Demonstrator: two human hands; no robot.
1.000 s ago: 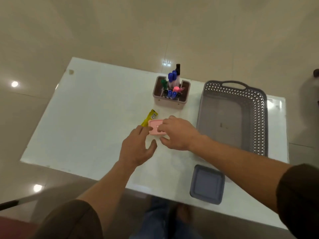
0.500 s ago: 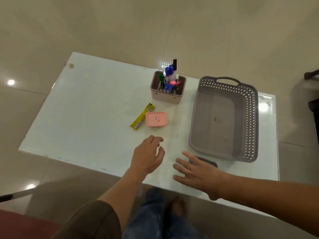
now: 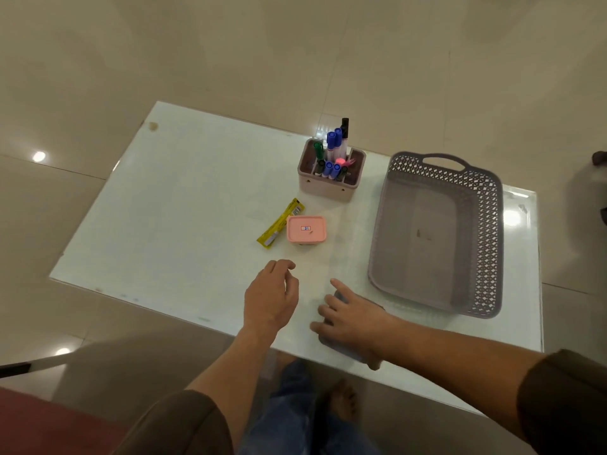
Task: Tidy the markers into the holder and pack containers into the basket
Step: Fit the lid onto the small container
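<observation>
A pink-lidded container [image 3: 306,228] sits mid-table, closed, with a small label on top. The dusty-pink marker holder [image 3: 331,185] stands behind it with several markers [image 3: 335,142] upright inside. On the right lies the grey lattice basket [image 3: 486,224], with nothing in it. My right hand [image 3: 356,320] lies over a grey-blue container [image 3: 338,349] at the table's near edge, fingers curled over its left side, thumb at its near corner. Most of that container is hidden. My left hand [image 3: 272,297] hovers below the pink container, loosely curled and holding nothing.
A yellow packet [image 3: 280,223] lies slanted against the pink container's left side. The white table [image 3: 180,208] has its near edge just under my wrists. Beige tiled floor surrounds it, and my legs show below the edge.
Both hands left the pink container and drew back toward me. The right hand swung to the near edge and settled on the grey-blue container. The left hand stayed almost still in the last half second.
</observation>
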